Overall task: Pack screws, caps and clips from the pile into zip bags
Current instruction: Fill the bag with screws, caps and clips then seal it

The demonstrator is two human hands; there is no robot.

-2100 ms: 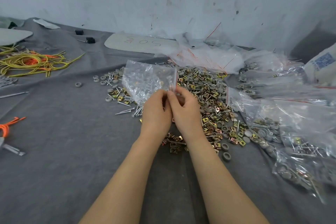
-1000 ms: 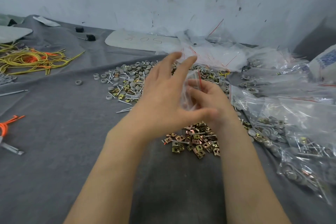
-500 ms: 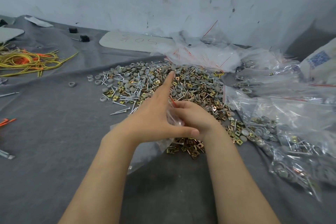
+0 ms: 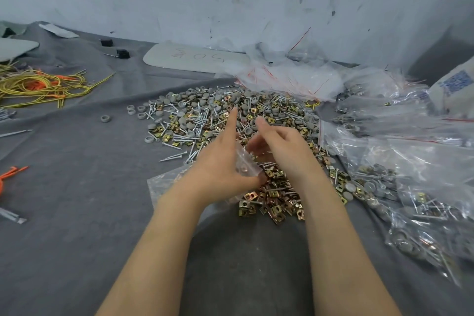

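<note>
A pile of screws, grey caps and brass clips (image 4: pixel 205 120) is spread over the grey cloth, with a denser heap of clips (image 4: pixel 272 200) at its near edge. My left hand (image 4: pixel 220 164) holds a clear zip bag (image 4: pixel 164 185) by its mouth, thumb under the plastic and index finger pointing away from me. The rest of the bag lies flat under my left wrist. My right hand (image 4: pixel 282 149) hovers just right of the bag's mouth, above the pile. Its fingers are loosely curled and blurred, with nothing visible in them.
Filled zip bags (image 4: pixel 410 187) crowd the right side, and empty bags (image 4: pixel 289 77) are heaped at the back by the wall. Yellow and orange cords (image 4: pixel 38 84) lie far left. A white panel (image 4: pixel 195 59), black blocks (image 4: pixel 123 53) and a stray cap (image 4: pixel 105 118) sit beyond.
The bag came down from in front of me to the cloth, now held by my left hand alone. My right hand has let go of the bag's mouth and lifted slightly.
</note>
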